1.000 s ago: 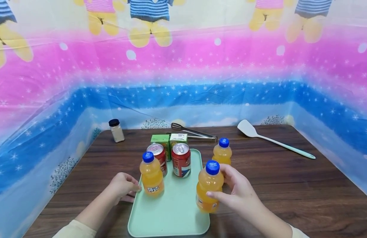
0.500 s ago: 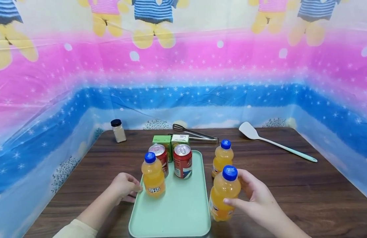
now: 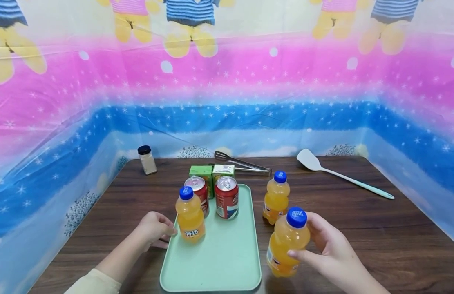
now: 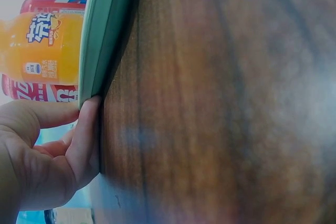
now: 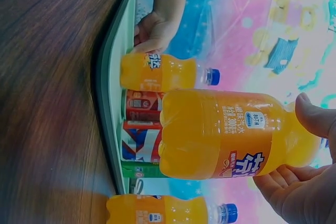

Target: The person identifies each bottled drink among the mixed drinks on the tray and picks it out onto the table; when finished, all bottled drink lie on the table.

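One bottle (image 3: 282, 243) is moving to three o'clock of the tray (image 3: 219, 257), right hand (image 3: 331, 245) gripping it, left hand (image 3: 155, 228) pinching nine o'clock's edge. They're likely carrying, next needing steady holding.

Head view bright, evenly lit
Left wrist view: glare whitens the blurred tabletop (image 4: 220, 103) toward three o'clock.

"What's the bench (image 3: 333, 212) like?"
"Wood-grained, smooth, with a faint sheen. The tray (image 3: 219, 261) looks like smooth, satiny plastic."
"And the drinks?"
"Clear, glossy plastic bottles (image 3: 280, 249); cans (image 3: 225, 203) with shiny bare-metal tops; smooth, paper-like cartons (image 3: 200, 170)."
"Behind?"
"A creased, cloth-like backdrop (image 3: 227, 118)."
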{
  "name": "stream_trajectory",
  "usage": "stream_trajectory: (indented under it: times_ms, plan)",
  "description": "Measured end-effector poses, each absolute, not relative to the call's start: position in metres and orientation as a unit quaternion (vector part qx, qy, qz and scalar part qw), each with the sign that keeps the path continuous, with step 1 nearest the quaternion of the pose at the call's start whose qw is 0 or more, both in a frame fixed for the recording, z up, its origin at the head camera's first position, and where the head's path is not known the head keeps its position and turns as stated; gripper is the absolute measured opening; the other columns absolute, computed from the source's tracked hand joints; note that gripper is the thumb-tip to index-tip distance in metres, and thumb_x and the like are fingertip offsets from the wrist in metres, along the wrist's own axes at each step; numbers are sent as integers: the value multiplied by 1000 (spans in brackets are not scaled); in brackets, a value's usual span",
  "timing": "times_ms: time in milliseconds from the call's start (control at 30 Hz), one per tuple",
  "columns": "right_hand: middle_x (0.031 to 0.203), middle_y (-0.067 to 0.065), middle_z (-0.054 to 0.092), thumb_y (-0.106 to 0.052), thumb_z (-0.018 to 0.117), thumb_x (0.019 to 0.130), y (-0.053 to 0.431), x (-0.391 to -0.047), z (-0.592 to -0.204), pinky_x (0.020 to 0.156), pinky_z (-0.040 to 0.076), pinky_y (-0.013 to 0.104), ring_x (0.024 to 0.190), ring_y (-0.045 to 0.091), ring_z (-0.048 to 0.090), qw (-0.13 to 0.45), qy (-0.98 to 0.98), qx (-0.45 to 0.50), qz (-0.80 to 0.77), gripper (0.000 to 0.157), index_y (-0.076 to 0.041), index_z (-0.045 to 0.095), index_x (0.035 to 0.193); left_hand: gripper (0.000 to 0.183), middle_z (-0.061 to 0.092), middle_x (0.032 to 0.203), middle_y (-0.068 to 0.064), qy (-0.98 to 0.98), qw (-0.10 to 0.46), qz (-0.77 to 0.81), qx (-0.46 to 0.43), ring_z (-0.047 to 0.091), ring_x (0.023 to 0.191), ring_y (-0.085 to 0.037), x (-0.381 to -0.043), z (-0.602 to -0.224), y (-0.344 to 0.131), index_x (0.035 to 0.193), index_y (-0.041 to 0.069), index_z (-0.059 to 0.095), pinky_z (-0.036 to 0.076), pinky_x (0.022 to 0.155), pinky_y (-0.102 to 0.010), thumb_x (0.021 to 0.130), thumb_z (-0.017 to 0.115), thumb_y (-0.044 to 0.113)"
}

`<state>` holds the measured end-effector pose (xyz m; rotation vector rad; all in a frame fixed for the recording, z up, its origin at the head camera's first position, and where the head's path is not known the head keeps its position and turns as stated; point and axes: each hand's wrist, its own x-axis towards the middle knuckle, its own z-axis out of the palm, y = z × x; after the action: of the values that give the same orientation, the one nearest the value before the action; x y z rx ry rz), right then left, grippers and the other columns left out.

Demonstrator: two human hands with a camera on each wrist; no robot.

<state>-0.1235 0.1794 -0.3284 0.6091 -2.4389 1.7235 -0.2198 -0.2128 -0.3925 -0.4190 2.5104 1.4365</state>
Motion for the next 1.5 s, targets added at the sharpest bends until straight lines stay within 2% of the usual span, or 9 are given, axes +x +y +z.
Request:
stream_trajectory:
  times_ms: [533,1133,1367,1500]
  plan:
    - [117,5,58,-10,75,79,183,-121,-328,86,50,25,105,17,59,45,-806,181,562,54,-11,50,126,17,59,87,-16,854,107,490,-142,61,71,-25,-221,-393,-213,96,-6,59,58,58,-35,84,66,3]
    - [115,5,60,-7,76,77,184,-126,-327,87,50,24,105,18,59,70,-795,201,568,55,-9,50,125,17,59,88,-17,855,106,487,-145,61,71,-25,-220,-394,-211,96,-7,59,58,58,-36,84,66,2]
    - [115,5,60,-8,77,77,185,-130,-328,88,51,31,105,16,59,72,-803,187,562,53,-9,51,123,17,59,88,-17,853,107,490,-143,61,72,-25,-221,-395,-212,96,-7,59,58,58,-36,83,66,2]
    - [114,5,60,-10,77,77,186,-134,-329,89,50,29,106,16,59,76,-805,182,560,52,-8,51,122,17,59,88,-17,854,107,489,-144,61,72,-25,-221,-395,-213,96,-7,59,58,58,-36,84,66,2]
